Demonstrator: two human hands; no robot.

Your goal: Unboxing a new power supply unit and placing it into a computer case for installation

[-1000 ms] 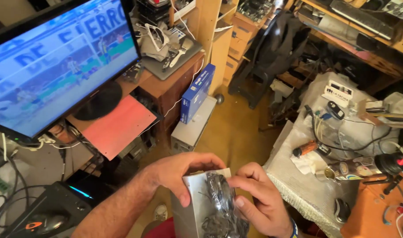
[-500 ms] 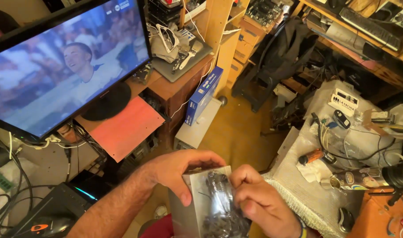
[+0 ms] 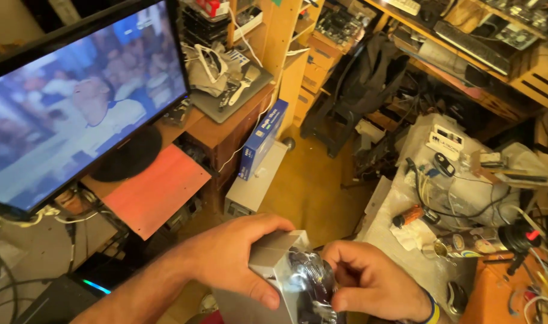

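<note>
Since half a second ago the view has tipped a little and the screen's picture has changed, while both hands have kept their hold on the grey metal box [image 3: 274, 270] low in the middle of the frame. That box sits tilted between the two hands, its fan side [image 3: 310, 285] turned toward the right. Over its top and near corner the left hand [image 3: 238, 255] is wrapped, fingers curled narrow around the casing with the thumb pressed on the front face. Just beside it, the right hand [image 3: 370, 282] is bent close, fingertips pinched at the fan's edge; what they pinch is too small to tell. A blue and yellow wristband [image 3: 431, 309] circles that wrist. Beyond the box lies bare yellowish floor [image 3: 310, 192]. To the left stands a large monitor [image 3: 76, 102] above a red board [image 3: 157, 195], with a blue carton [image 3: 262, 141] leaning near a wooden cabinet [image 3: 226, 129]. To the right, a cluttered bench [image 3: 466, 186] carries cables and small tools.
</note>
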